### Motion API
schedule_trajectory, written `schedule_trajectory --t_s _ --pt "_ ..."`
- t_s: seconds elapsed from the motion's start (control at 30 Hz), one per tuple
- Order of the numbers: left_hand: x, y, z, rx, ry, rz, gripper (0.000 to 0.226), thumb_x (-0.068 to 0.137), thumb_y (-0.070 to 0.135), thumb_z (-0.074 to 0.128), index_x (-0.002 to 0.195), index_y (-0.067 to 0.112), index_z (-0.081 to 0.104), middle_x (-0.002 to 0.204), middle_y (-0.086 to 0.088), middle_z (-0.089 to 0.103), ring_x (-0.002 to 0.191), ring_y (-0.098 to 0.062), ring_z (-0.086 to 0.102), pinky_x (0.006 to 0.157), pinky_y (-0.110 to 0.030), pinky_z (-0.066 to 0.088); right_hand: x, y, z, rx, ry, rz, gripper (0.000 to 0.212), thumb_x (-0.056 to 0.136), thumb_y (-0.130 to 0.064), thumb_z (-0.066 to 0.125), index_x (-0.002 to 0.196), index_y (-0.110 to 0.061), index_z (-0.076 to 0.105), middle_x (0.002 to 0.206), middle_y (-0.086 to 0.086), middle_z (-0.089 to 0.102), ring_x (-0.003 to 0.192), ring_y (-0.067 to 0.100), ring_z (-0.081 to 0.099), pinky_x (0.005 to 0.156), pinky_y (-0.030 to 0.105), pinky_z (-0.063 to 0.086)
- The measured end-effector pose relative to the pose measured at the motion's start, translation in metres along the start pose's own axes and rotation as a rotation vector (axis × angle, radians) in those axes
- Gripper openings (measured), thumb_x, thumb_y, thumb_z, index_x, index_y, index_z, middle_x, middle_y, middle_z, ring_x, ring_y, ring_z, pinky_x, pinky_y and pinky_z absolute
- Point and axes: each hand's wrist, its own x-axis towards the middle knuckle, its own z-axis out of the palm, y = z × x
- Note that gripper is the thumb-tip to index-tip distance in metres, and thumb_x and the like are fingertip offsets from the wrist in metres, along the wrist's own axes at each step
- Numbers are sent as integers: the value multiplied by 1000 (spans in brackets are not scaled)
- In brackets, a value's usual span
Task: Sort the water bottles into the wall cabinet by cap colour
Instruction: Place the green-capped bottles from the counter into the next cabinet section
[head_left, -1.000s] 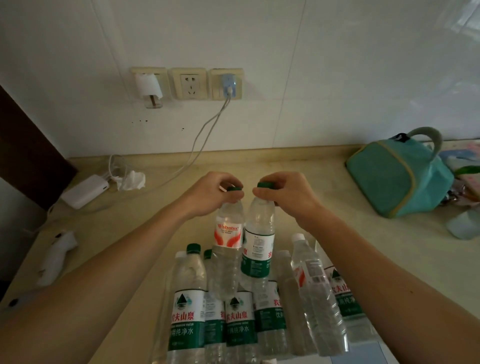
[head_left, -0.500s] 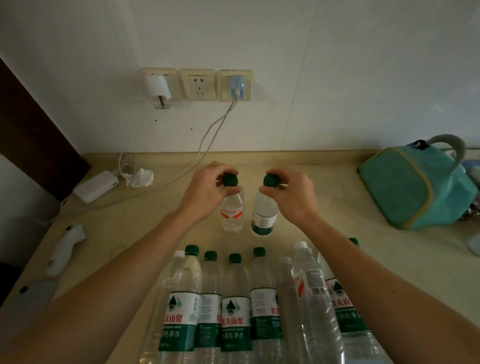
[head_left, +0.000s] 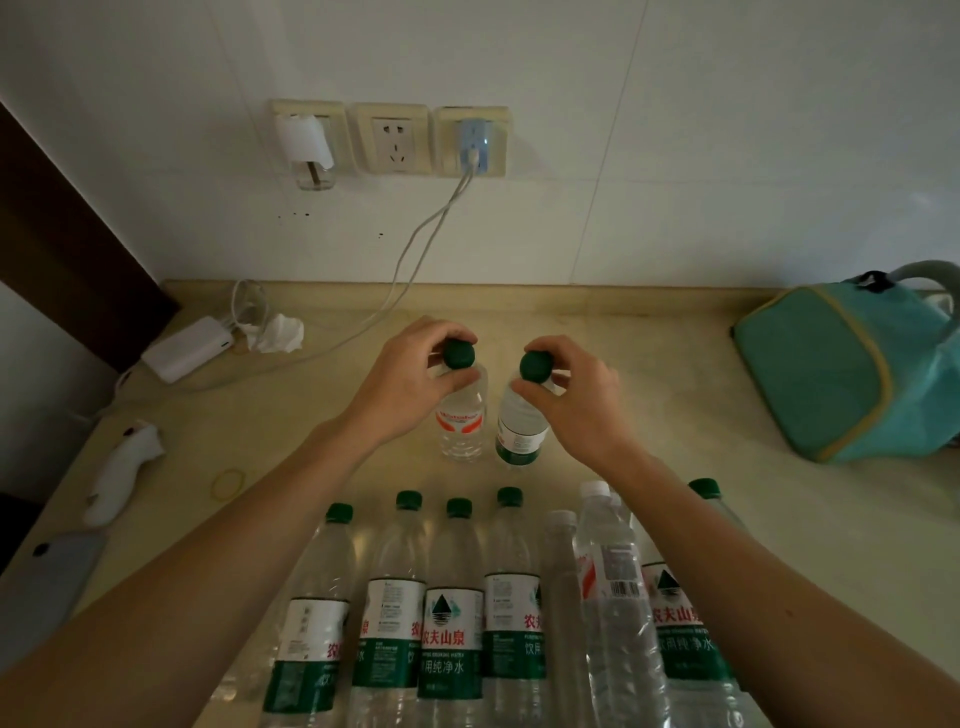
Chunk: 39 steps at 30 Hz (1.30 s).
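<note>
Both forearms bare, reaching fwd, converging twd centre. Left hand (head_left: 402, 382) & right hand (head_left: 574, 387) side by side, apart, palms down, fingers curled, each pinching a bottle neck w/ thumb + fingertips.

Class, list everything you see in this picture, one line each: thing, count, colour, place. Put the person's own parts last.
Held bottles: two, clear with green caps; red-labelled bottle left, green-labelled bottle right, mid-counter.
Front-row bottles: at least eight, mostly green caps, at least two white caps; near edge.
Counter: one, beige.
Bag: one, teal with yellow trim; right.
Wall sockets: three, cream; on the white wall.
Charger and cable: one, bluish-white; right socket.
Power bank: one, white; left rear.
Crumpled tissue: one, white; beside it.
Rubber band: one, yellow; left.
White handheld device: one; left edge.
Left hand: fingers around the red-labelled bottle's neck.
Right hand: fingers around the green-labelled bottle's neck.
</note>
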Motion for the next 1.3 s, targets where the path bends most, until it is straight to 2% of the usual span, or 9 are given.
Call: schedule_trajectory --t_s 0.13,0.27,0.37,0.47,0.8,0.87,0.97,1.1,1.3 --pt "-6 -1 2 0 -31 -49 44 87 24 76 128 19 61 127 6 61 116 -3 58 100 -18 48 -2 6 2 38 -21 45 37 87 -29 77 120 -26 61 113 -12 65 108 9 60 97 29 52" --pt "-13 -7 4 4 -31 -106 52 85 28 79 131 19 58 127 6 61 118 -7 57 103 -26 48 -5 20 10 29 -151 174 66 78 -33 85 134 -23 52 121 -7 62 109 14 59 90 33 54" --pt "-11 -10 9 31 -103 -177 66 77 34 85 134 26 52 124 13 59 110 -2 57 93 -24 49 -4 34 18 -46 -246 213 80 71 -30 89 137 -22 44 111 -10 55 103 12 54 71 17 42" --pt "-17 -15 23 -27 -161 -274 70 71 32 89 127 31 48 116 12 60 105 -5 59 85 -27 50 -4 50 26 -19 -250 267 76 71 -28 89 133 -22 45 104 -12 54 99 13 55 67 16 39" --pt "-30 -35 50 -184 102 -414 71 67 23 93 125 25 53 110 10 65 101 -10 63 83 -30 52 2 63 39 63 -242 255 75 71 -26 88 132 -29 44 107 -15 56 101 13 57 75 23 46" --pt "-32 -32 51 -209 187 -429 70 66 23 93 124 26 54 110 11 65 100 -8 63 79 -26 50 0 62 36 100 -229 259 73 71 -25 89 130 -31 45 106 -17 55 98 7 57 73 18 44" --pt "-35 -20 42 -257 288 -407 68 64 22 94 121 27 56 108 12 67 100 -5 65 76 -21 49 -5 51 24 190 -157 233 71 70 -24 90 124 -35 46 108 -20 57 97 0 57 67 11 43" --pt "-42 8 18 -222 267 -303 73 64 31 94 126 31 54 115 15 66 105 -2 62 86 -24 50 -15 24 -1 260 -76 169 70 68 -25 91 125 -32 50 116 -16 62 111 11 59 81 23 52" --pt "-39 87 -24 -245 263 -35 71 65 33 93 122 43 53 113 26 64 106 7 60 86 -15 48 -43 -59 -68 293 142 -17 70 67 -29 91 123 -43 51 111 -28 63 102 -17 57 64 4 47"
